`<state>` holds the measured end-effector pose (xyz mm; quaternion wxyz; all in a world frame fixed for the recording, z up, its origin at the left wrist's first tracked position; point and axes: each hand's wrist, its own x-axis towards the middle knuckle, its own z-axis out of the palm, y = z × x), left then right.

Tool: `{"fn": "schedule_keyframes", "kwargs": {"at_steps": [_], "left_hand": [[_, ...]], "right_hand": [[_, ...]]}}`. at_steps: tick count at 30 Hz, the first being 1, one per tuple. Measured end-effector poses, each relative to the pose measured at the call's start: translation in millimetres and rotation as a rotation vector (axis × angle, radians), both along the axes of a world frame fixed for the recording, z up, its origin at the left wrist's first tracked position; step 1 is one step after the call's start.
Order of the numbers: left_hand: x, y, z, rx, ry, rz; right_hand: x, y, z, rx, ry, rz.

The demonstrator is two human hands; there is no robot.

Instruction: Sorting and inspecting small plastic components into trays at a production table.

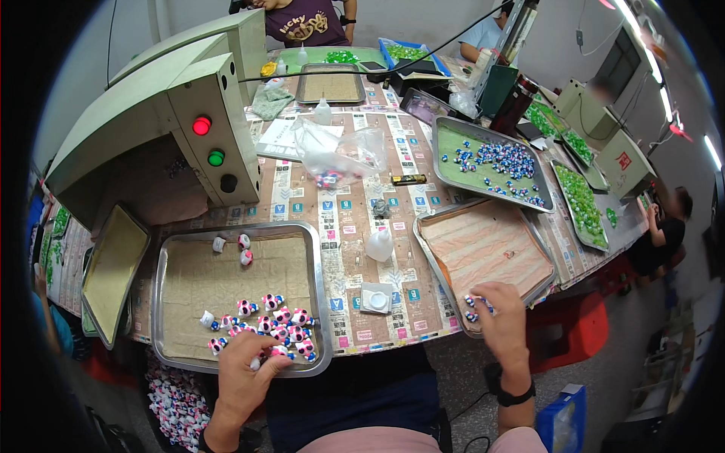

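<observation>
My left hand (253,374) reaches over the near edge of a metal tray lined with tan cloth (185,272). Its fingers are curled round a small white figurine, mostly hidden beneath them. Beside the fingertips lies a cluster of pink, white and blue figurines (283,321); a few whitish ones lie apart, towards the far edge. On the right, my right hand (502,321) bends over the near corner of a second tray with a striped, pinkish cloth (483,241). Thumb and fingers close on one of the tiny blue-and-white pieces (471,308) there; others lie beside it.
A beige machine (151,128) with red and green lights stands at the left. Farther right, a tray (445,177) carries many blue pieces. Between lie a white squeeze bottle (379,244), a small white dish (376,299) and a plastic bag (347,151). A red stool (570,332) stands right.
</observation>
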<state>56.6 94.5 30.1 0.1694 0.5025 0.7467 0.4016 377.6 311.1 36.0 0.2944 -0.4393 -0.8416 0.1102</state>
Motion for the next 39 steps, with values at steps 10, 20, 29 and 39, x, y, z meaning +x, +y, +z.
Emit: {"fn": "schedule_keyframes", "kwargs": {"at_steps": [10,20,29,39], "left_hand": [[0.4,3.1,-5.5,0.093,-0.003,0.132],[30.7,3.7,11.7,-0.041,-1.481,-0.097],[61.2,20.4,2.4,-0.058,-2.019,-0.129],[63.3,11.7,-11.3,-0.039,-2.008,-0.175]], "right_hand": [[22.5,30.3,-11.3,-0.264,-0.159,-0.025],[-0.5,10.7,-3.8,-0.807,0.548,0.099],[-59.0,-11.7,-11.9,-0.936,0.591,0.201],[-106.9,-13.0,-15.8,-0.330,0.174,0.354]]}}
